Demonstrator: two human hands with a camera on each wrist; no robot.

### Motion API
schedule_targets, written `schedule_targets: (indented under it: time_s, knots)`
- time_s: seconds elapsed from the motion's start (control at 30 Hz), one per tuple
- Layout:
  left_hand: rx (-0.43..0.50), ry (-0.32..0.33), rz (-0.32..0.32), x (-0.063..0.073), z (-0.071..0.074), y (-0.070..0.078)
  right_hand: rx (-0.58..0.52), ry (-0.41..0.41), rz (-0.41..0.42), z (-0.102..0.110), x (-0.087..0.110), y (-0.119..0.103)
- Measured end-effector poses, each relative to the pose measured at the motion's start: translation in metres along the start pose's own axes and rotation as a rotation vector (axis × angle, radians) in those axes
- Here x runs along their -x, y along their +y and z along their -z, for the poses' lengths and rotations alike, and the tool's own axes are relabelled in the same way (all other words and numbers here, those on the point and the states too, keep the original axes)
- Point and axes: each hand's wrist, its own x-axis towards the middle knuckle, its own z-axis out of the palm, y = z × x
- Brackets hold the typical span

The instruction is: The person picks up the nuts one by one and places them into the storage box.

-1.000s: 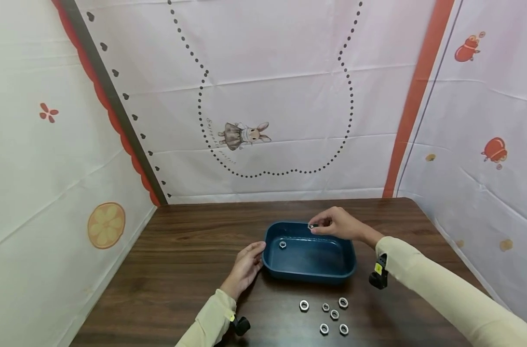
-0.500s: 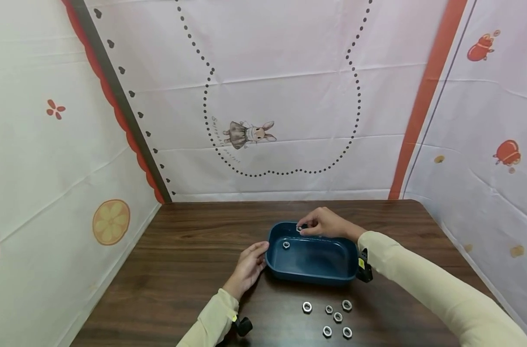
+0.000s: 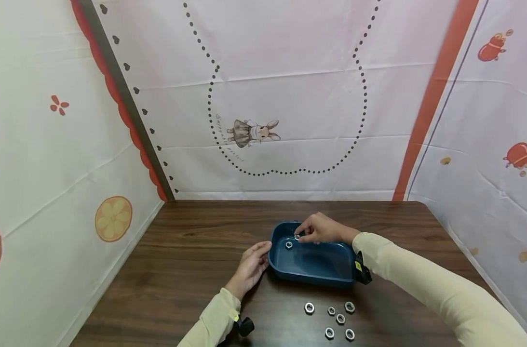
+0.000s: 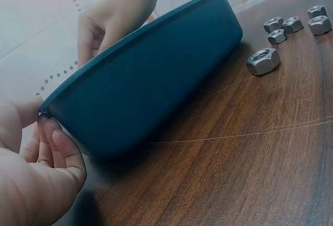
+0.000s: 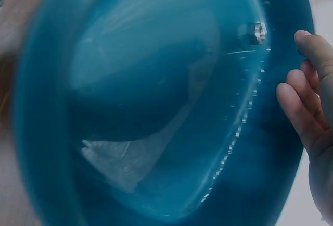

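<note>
- In the head view, a deep blue rectangular tray with rounded corners (image 3: 311, 279) sits on a brown wood-grain table (image 3: 181, 250), in front of a white printed cloth (image 3: 289, 101).
- The left hand (image 3: 251, 266) is at the tray's left end, thumb and fingers at its rim.
- The right hand (image 3: 319, 229) reaches over the far rim into the tray's far left part, thumb and forefinger nearly together, pinching a small silvery metal hex nut (image 3: 297, 237) above the tray floor.
- A second silvery hex nut (image 3: 289, 245) lies inside, near the tray's left end and just beside the pinched one.
- Six more silvery metal hex nuts (image 3: 337, 319) lie apart in a loose group on the table, on the near side of the tray.
- In the left wrist view, the left hand grips the rim, thumb above and curled fingers underneath; the right hand's fingertips are hidden behind the tray wall.
- In the right wrist view, the second silvery hex nut rests on the tray floor near the wall; the right hand's fingers are bent, and the pinched nut cannot be made out.
</note>
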Motion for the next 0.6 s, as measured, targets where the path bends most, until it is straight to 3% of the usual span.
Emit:
schedule_targets:
  time_s: [0.6]
  knots:
    - [0.027, -0.011, 0.006, 0.0, 0.0, 0.001, 0.07, -0.042, -0.047, -0.014, 0.002, 0.005]
